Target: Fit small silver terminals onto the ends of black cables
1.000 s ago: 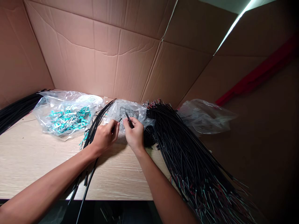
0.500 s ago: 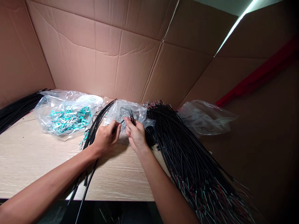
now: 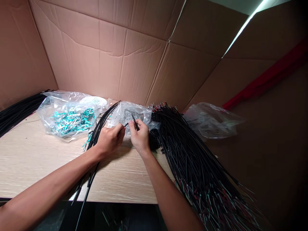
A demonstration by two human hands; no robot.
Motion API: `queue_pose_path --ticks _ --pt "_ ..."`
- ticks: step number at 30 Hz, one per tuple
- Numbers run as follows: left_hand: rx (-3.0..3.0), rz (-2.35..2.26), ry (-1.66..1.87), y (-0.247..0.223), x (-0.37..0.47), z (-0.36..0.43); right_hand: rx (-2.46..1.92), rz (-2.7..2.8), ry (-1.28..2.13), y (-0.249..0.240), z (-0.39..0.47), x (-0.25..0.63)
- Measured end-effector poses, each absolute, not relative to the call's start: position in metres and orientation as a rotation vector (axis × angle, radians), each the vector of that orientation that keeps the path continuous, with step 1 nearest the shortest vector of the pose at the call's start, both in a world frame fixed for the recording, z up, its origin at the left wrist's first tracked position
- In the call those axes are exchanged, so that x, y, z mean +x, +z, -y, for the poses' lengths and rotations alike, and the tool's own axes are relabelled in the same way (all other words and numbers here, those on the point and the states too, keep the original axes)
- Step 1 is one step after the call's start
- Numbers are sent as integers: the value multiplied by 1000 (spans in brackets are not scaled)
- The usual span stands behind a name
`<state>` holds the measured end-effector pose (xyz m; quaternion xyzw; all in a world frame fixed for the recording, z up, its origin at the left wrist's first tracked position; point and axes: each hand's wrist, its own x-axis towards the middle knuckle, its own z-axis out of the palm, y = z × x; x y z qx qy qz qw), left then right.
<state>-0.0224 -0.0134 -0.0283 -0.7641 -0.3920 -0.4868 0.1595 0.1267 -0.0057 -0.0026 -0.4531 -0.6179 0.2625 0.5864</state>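
Observation:
My left hand (image 3: 109, 138) is closed around a black cable (image 3: 126, 124), whose end sticks out from the fingertips toward the right hand. In my right hand (image 3: 140, 136), also closed, is a slim dark two-pronged tool (image 3: 135, 123) that looks like tweezers. The right thumb and fingertips meet the cable end, and small details there cannot be made out. Behind both hands lies a clear bag of small grey metal pieces (image 3: 130, 114). Several more black cables (image 3: 102, 120) run under the left wrist and hang over the table's front edge.
A clear bag of teal-and-silver pieces (image 3: 72, 120) lies at left, beside a dark cable bundle (image 3: 21, 106). At right, a large heap of black cables (image 3: 190, 154) with bared coloured ends spills off the table (image 3: 36, 166). Behind it is another clear bag (image 3: 211, 120). Cardboard walls (image 3: 108, 64) enclose the back.
My right fingers have shifted around the dark tool, which now shows its prongs more apart and leaning left. The left hand keeps the cable in nearly the same place.

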Motion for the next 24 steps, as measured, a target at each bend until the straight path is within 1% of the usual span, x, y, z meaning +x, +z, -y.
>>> queue_pose_path --ticks 9,16,24 --pt "-2224 1214 -1416 -30 -23 12 -1046 1375 618 -1 6 122" --pt "-2193 1165 -1377 -31 -23 11 -1004 1283 815 -7 -1 126" --pt "-2192 1098 -1297 -29 -25 12 -1020 1282 885 -4 0 127"
